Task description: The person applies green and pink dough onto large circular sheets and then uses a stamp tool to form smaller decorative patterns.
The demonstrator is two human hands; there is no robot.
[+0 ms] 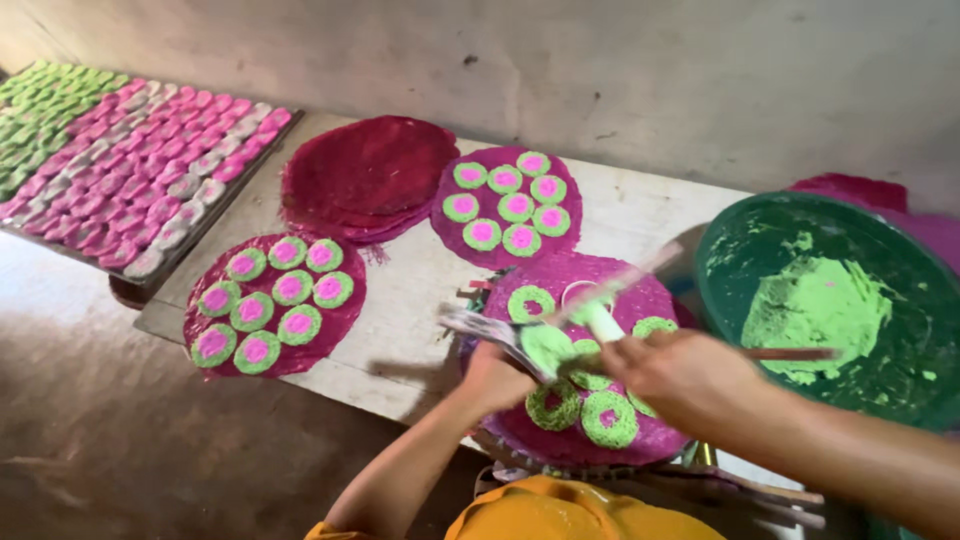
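While the near magenta disc (570, 440) lies under both hands, a flat blade (490, 330) is clamped in the left hand (495, 378), green paste (548, 345) at its tip; a blurred stick (620, 285) is gripped by the right hand (680, 372).

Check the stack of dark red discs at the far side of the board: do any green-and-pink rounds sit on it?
No: the stack of dark red discs is bare on top, while the purple disc beside it carries seven rounds.

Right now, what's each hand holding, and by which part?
Left hand: flat tool with green paste, gripped at its near end. Right hand: thin stick, gripped near its lower end.
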